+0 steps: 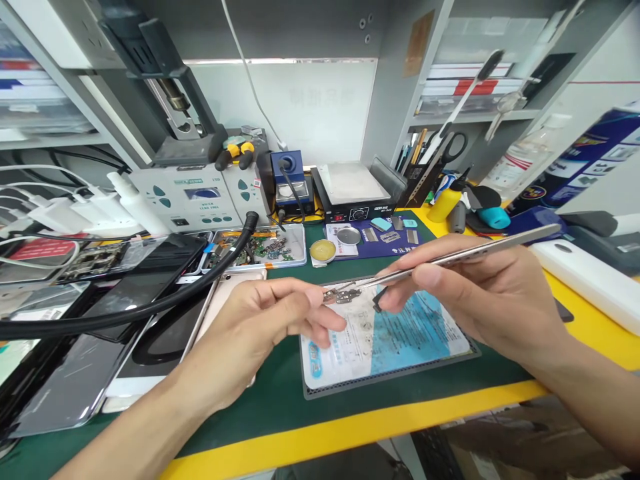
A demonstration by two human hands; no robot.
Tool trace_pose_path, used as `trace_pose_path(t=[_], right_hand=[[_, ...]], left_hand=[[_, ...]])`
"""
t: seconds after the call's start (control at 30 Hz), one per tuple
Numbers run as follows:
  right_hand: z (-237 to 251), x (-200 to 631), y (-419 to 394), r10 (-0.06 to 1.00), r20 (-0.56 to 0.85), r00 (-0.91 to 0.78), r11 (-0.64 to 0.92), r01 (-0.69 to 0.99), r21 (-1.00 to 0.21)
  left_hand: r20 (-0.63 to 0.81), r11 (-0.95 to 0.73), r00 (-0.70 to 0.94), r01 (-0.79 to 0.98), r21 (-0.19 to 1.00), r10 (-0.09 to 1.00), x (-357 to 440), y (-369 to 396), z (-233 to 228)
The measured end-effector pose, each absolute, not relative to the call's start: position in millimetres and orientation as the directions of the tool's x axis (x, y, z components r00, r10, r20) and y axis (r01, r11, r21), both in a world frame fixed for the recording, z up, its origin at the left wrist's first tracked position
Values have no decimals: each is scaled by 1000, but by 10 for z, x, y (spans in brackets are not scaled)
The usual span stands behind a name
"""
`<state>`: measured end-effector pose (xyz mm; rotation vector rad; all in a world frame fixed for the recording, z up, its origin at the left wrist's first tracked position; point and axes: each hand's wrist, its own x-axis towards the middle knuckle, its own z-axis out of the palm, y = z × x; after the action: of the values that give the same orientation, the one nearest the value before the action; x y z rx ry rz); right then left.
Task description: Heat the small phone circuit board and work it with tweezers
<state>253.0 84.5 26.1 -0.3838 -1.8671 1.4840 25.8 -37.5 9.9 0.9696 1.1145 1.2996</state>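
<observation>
My left hand (273, 313) is closed, pinching a small metal phone part (345, 295) between thumb and forefinger, its other fingers loosely curled below. In my right hand (485, 303) a pair of metal tweezers (480, 250) lies slanted, with the tips at or very close to the metal part; whether they touch it I cannot tell. A small black piece (379, 300) shows by the lower fingers of that hand, perhaps tucked in them. Both hands are above a stained white-and-blue work pad (430, 333).
Left of the pad lie several phones (165, 340), crossed by a thick black hose (150, 310). Behind are a parts tray (295, 257), a round yellowish tin (323, 251), a hot-air station (200, 193) and a heating plate (353, 183). A yellow bottle (445, 203) stands back right.
</observation>
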Motion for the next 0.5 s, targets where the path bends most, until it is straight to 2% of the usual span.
trace_pose_path(t=[0.13, 0.5], right_hand=[[285, 2514, 777, 633, 395, -666, 394, -163, -905], [221, 2558, 763, 586, 480, -653, 548, -117, -828]], left_hand=[[-208, 215, 62, -408, 887, 976, 245, -361, 114], [-202, 242, 135, -496, 834, 970, 238, -370, 109]])
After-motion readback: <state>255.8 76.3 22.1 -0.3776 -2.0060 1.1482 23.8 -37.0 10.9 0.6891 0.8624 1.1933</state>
